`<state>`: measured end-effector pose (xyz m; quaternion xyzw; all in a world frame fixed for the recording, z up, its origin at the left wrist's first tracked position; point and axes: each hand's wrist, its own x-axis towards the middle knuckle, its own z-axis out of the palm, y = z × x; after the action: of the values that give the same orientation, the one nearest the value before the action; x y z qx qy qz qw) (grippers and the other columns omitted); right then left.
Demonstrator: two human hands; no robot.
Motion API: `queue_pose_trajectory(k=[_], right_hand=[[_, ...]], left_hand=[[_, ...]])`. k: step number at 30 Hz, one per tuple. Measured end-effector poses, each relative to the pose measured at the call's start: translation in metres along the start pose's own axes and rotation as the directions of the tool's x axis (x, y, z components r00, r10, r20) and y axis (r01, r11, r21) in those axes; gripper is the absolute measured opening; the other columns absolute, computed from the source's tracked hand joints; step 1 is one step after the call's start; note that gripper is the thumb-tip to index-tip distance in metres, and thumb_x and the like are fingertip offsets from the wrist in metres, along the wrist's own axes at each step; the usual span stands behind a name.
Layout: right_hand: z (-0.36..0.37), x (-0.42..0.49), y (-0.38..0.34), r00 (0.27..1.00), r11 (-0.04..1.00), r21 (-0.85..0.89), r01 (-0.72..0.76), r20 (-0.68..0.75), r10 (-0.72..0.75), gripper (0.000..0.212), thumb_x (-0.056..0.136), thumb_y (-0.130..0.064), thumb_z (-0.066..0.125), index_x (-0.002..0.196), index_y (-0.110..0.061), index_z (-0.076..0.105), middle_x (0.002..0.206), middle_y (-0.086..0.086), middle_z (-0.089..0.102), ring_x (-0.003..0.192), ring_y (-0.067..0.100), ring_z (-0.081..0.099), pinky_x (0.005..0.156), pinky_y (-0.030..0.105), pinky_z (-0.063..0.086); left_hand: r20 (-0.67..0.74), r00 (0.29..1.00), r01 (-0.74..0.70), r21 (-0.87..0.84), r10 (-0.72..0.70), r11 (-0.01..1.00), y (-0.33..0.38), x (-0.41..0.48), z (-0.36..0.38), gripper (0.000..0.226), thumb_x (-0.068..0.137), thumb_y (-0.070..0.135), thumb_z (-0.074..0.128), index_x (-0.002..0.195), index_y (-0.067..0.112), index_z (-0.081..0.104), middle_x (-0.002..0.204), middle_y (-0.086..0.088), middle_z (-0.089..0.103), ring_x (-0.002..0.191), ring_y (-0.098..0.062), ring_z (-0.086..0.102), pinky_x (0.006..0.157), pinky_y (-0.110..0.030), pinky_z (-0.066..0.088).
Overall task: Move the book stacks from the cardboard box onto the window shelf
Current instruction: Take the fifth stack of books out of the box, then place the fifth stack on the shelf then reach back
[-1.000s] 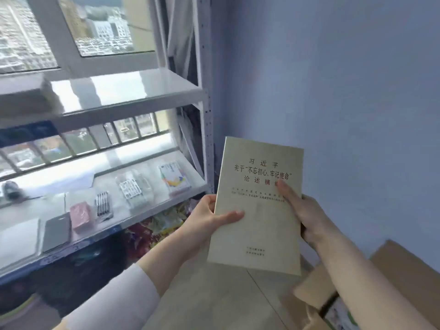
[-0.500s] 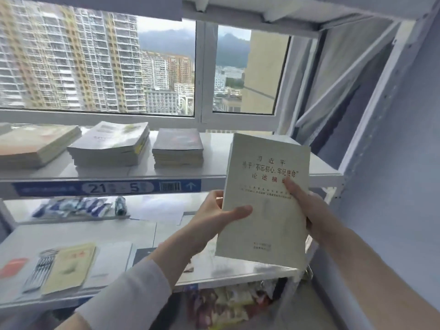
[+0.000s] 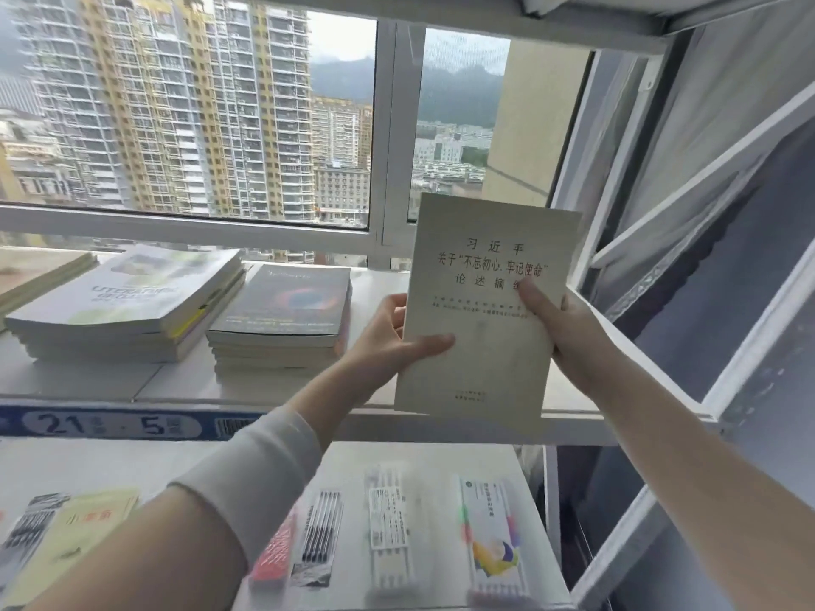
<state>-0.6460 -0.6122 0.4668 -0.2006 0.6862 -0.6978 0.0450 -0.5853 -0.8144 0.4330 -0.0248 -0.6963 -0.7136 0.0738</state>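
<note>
Starting at the bottom of the frame, pen packs (image 3: 322, 535) lie on the lower shelf (image 3: 441, 460), apart from the work; above them the left grip (image 3: 392, 341) is closed on the left edge of the pale book (image 3: 485, 346), thumb across the cover, fingers behind; the right grip (image 3: 569, 332) pinches the right edge likewise, thumb over the printed title; the book stands near upright at centre frame, held in the air just in front of the window shelf (image 3: 110, 381), not yet on it; it looks light and soft-covered, likely to bend if held by one corner, its smooth cover apt to slip, so a hold on both long edges suits it; its thickness cannot be told; beyond, at centre left, a dark stack (image 3: 282, 319) and a white stack (image 3: 128, 302) lie flat on that shelf; farthest, the window (image 3: 220, 125).
</note>
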Motion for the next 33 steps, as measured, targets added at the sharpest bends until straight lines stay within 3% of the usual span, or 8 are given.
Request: queue_pose_trajectory(k=[5,9,12,15,18,24,29,33], right_hand=[[-0.02,0.046,0.028,0.996,0.998,-0.006,0.069,0.053,-0.069,0.095,0.053,-0.057,0.082,0.126,-0.006,0.049,0.121,0.009,0.066,0.109,0.026,0.066,0.089,0.041,0.054],[-0.025,0.053,0.055,0.995,0.997,-0.005,0.071,0.067,-0.071,0.092,0.052,-0.044,0.081,0.126,-0.003,0.044,0.116,0.007,0.066,0.102,0.017,0.068,0.077,0.027,0.056],[-0.026,0.051,0.063,0.997,0.998,-0.012,0.056,0.055,-0.055,0.074,0.053,-0.041,0.074,0.117,-0.012,0.05,0.111,0.001,0.066,0.099,0.014,0.066,0.074,0.024,0.057],[-0.024,0.047,0.064,0.999,0.999,0.005,0.043,0.011,-0.043,0.045,0.063,-0.033,0.075,0.102,-0.023,0.055,0.107,-0.002,0.067,0.099,0.018,0.065,0.074,0.024,0.057],[-0.02,0.048,0.053,1.0,0.999,0.029,0.024,-0.017,-0.024,0.046,0.066,-0.032,0.078,0.105,-0.016,0.059,0.106,0.0,0.069,0.093,0.016,0.068,0.069,0.021,0.057],[-0.022,0.086,0.02,0.967,0.967,-0.021,-0.256,0.017,0.256,0.046,0.07,-0.047,0.071,0.1,-0.011,0.068,0.105,0.006,0.073,0.097,0.023,0.07,0.091,0.038,0.053],[-0.008,0.121,0.037,0.806,0.803,-0.083,-0.59,-0.006,0.592,0.067,0.063,-0.055,0.077,0.111,-0.009,0.067,0.117,0.009,0.07,0.1,0.023,0.068,0.094,0.043,0.052],[-0.001,0.121,0.066,0.715,0.702,-0.16,-0.694,-0.036,0.698,0.058,0.061,-0.057,0.077,0.095,-0.012,0.064,0.114,0.006,0.071,0.097,0.023,0.069,0.096,0.04,0.051]], left_hand=[[-0.034,0.998,-0.052,0.066,0.054,0.997,-0.025,0.04,0.002,0.06,0.067,0.005,0.078,0.108,0.026,0.04,0.106,0.0,0.066,0.101,-0.018,0.065,0.079,-0.027,0.059],[-0.067,0.997,-0.031,0.149,0.042,0.988,-0.05,0.047,-0.002,0.078,0.067,0.007,0.083,0.128,0.015,0.035,0.104,0.006,0.069,0.103,-0.014,0.066,0.084,-0.035,0.058],[-0.058,0.998,-0.017,0.177,0.028,0.984,-0.059,0.046,-0.007,0.088,0.06,0.013,0.086,0.133,0.013,0.037,0.12,-0.004,0.064,0.112,-0.016,0.063,0.091,-0.037,0.055],[-0.108,0.993,-0.03,0.228,0.056,0.973,-0.058,0.045,-0.008,0.075,0.062,0.008,0.086,0.124,0.017,0.045,0.115,0.0,0.063,0.101,0.002,0.063,0.086,-0.023,0.054],[-0.142,0.989,-0.008,0.216,0.039,0.976,-0.049,0.045,-0.006,0.066,0.055,0.02,0.086,0.112,0.024,0.054,0.111,-0.001,0.066,0.098,-0.004,0.064,0.081,-0.022,0.055],[-0.094,0.969,0.238,0.114,-0.228,0.965,0.003,0.063,-0.009,0.053,0.073,0.025,0.078,0.118,0.004,0.061,0.105,-0.007,0.07,0.09,-0.018,0.067,0.075,-0.028,0.056],[-0.057,0.771,0.637,0.062,-0.634,0.768,0.021,0.082,-0.024,0.068,0.07,0.035,0.077,0.129,0.01,0.055,0.125,-0.009,0.064,0.103,-0.024,0.063,0.073,-0.038,0.056],[-0.138,0.674,0.739,0.106,-0.726,0.666,0.013,0.08,-0.024,0.064,0.077,0.036,0.074,0.128,0.006,0.052,0.115,-0.011,0.063,0.091,-0.025,0.065,0.077,-0.041,0.057]])
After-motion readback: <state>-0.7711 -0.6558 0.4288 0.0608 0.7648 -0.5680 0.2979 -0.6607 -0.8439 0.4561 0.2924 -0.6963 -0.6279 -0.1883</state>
